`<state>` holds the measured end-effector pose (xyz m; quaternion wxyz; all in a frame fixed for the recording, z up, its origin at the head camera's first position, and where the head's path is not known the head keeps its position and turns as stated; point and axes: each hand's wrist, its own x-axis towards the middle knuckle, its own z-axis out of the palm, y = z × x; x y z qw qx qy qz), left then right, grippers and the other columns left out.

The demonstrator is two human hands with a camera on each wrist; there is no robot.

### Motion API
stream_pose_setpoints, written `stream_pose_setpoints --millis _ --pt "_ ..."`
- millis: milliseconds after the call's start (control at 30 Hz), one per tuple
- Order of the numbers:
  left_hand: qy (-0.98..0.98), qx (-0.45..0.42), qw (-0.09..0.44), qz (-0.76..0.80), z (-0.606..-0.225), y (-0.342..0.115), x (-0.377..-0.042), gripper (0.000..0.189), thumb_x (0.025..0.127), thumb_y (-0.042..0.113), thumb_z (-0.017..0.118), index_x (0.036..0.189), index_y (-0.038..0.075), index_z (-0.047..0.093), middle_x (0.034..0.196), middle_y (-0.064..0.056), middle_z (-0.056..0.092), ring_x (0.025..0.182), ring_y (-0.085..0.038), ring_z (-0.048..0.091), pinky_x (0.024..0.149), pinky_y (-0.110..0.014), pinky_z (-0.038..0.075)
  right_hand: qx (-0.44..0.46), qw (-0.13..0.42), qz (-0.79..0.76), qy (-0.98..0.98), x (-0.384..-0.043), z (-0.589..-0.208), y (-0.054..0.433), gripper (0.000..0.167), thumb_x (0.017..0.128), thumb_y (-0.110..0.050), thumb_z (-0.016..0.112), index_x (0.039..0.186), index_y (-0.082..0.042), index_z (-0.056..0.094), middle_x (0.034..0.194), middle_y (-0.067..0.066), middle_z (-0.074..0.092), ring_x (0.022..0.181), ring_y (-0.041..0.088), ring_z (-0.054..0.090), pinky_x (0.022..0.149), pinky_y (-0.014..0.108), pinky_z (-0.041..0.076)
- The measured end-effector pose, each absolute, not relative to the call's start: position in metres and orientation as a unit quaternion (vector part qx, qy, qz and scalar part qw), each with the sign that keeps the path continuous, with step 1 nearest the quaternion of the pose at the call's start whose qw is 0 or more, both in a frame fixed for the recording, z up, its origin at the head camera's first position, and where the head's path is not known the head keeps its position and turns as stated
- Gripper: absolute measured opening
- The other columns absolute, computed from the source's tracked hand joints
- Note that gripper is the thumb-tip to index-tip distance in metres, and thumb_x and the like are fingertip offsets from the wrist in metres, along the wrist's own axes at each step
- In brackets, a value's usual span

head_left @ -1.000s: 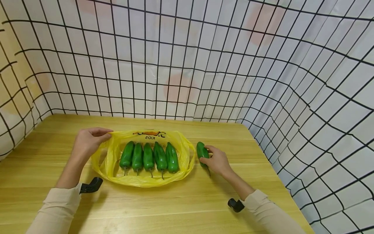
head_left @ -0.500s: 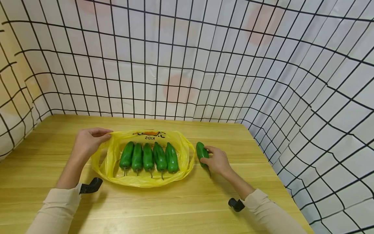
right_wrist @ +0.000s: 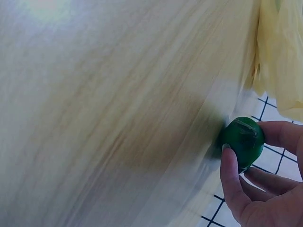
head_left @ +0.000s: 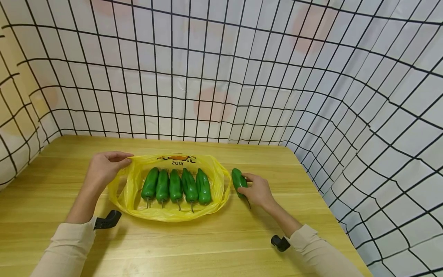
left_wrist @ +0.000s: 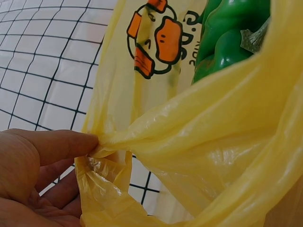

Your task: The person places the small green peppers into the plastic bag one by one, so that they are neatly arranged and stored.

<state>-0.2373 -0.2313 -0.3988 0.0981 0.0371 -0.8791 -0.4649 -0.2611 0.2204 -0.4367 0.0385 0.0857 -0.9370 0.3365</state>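
Observation:
A yellow plastic bag (head_left: 166, 216) lies spread on the table with its mouth towards me, and several green peppers (head_left: 175, 185) sit side by side in it, stems pointing my way. At the bag's left edge my left hand (head_left: 105, 166) pinches the film between thumb and fingers, which the left wrist view shows closely. To the right of the bag, my right hand (head_left: 257, 190) grips another green pepper (head_left: 238, 179) with thumb and fingertips. That pepper is apart from the bag, at table level. In the right wrist view the held pepper (right_wrist: 242, 142) is seen end-on.
The wooden table (head_left: 194, 250) reaches back to a white wall (head_left: 187, 88) with a black grid pattern, which also encloses both sides. Black wrist cameras (head_left: 108, 220) hang from both sleeves. A printed cartoon (left_wrist: 156, 40) marks the bag.
The pepper in my right hand has shifted very slightly left at its far end. My left hand, the bag and the peppers in it have stayed where they were.

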Motion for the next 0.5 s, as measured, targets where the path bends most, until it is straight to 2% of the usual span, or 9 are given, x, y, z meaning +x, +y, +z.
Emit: stream_pose_setpoints --millis 233,500 --pt "-0.880 0.036 0.100 -0.463 -0.3985 -0.2317 -0.2369 0.037 0.103 0.031 0.061 0.128 0.005 0.070 0.130 -0.024 0.067 0.118 -0.037 0.061 0.081 -0.030 0.048 0.084 0.043 0.330 -0.939 -0.2610 -0.4375 0.2199 0.055 0.088 -0.014 0.074 0.140 -0.001 0.060 0.129 0.024 0.067 0.107 0.037 0.071 0.082 0.043 0.060" --pt "-0.885 0.037 0.104 -0.452 -0.3980 -0.2313 -0.2378 0.037 0.103 0.032 0.061 0.126 0.005 0.071 0.129 -0.023 0.067 0.117 -0.037 0.060 0.080 -0.032 0.046 0.079 0.048 0.320 -0.943 -0.2606 -0.4367 0.2192 0.055 0.087 -0.016 0.074 0.139 -0.003 0.061 0.126 0.023 0.069 0.111 0.037 0.068 0.082 0.044 0.059"
